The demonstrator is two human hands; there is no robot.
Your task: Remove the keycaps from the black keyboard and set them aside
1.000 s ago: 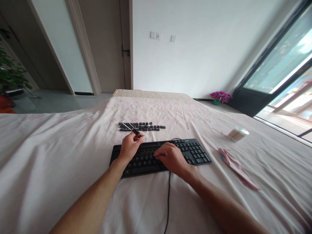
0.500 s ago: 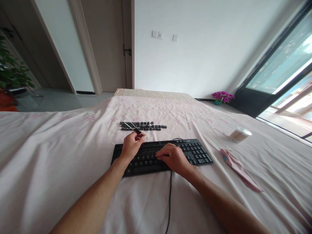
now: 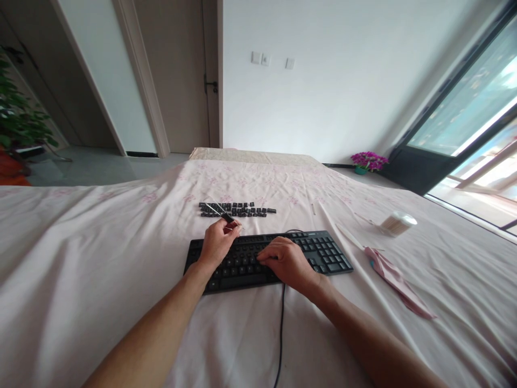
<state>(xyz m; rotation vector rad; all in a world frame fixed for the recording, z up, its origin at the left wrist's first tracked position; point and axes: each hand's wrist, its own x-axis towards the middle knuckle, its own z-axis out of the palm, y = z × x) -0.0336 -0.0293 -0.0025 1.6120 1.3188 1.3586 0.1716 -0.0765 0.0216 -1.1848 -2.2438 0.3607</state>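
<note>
Keyboard (image 3: 242, 268) lies on floral cloth (image 3: 133, 258), your hands covering some middle keys. Left hand (image 3: 216, 240): fingers closed around a black-handled pronged tool (image 3: 227, 217), which screens part of the loose keycaps (image 3: 247, 213) beyond. Right hand (image 3: 288, 261): fingers bunched at the keys; cannot tell whether they hold anything. To your right: cotton-swab tub (image 3: 398, 222), pink rag (image 3: 396, 283).

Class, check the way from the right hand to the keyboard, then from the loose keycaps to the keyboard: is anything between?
Nothing visible separates the right hand from the keyboard. Between the loose keycaps and keyboard, the left hand partly intrudes, holding a two-pronged tool; further right, only cloth shows.
</note>
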